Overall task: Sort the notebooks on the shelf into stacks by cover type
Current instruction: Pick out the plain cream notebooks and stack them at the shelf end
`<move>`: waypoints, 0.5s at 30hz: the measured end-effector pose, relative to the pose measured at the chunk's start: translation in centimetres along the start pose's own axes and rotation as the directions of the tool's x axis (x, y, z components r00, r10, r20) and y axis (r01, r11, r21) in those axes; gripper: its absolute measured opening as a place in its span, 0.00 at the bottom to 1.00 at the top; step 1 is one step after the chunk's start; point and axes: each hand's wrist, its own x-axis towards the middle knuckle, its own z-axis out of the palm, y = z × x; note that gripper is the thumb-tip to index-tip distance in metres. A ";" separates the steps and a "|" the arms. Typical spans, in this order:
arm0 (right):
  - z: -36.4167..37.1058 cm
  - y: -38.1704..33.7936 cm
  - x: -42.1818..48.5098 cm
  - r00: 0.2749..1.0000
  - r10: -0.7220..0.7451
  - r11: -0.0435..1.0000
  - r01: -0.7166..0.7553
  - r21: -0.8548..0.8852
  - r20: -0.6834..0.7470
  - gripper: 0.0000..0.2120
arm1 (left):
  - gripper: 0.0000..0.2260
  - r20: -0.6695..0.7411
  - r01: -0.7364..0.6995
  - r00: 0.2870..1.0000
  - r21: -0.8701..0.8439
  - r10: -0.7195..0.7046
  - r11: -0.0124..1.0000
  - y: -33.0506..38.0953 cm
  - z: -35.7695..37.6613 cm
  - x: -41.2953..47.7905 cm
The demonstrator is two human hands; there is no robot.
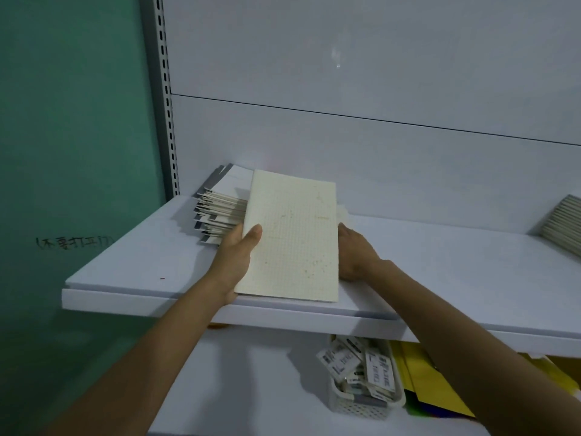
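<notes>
- Head view: the cream notebook (292, 237) is held low over the front of the shelf (141, 269), grid-printed cover up, its long axis running from the front lip towards the back wall
- Left hand (239, 259) grips its left edge, thumb on top of the cover, fingers hidden beneath
- Right hand (355, 256) sits against the right edge; its fingertips vanish behind the cover, so I cannot tell whether it clasps or only steadies
- Ragged stack (217, 215) of grey-and-white notebooks lies just beside the notebook's far left corner, nearer the left hand
- Second stack (562, 221) leans at the shelf's far right, well apart, on the right hand's side
- Both forearms reach up and forward, wrists roughly level
- I'd guess this cover suits neither pile's look from here, so it may want bare shelf between them
</notes>
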 end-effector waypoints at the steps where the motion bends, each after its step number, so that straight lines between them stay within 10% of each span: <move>1: -0.3 0.1 -0.1 1.000 0.000 1.000 0.000 -0.027 -0.004 0.25 | 0.09 0.001 0.001 1.000 -0.010 -0.001 1.000 0.0 0.0 0.0; 10: -0.8 1.9 -3.5 0.955 0.070 0.997 -0.061 0.043 -0.288 0.16 | 0.08 -0.004 0.022 1.000 -0.058 -0.022 0.998 -0.1 -0.3 0.2; 15: -2.8 2.7 -3.6 0.845 0.326 0.888 -0.120 0.445 -0.424 0.13 | 0.10 -0.042 0.071 0.996 -0.049 -0.073 0.996 0.0 -0.3 0.4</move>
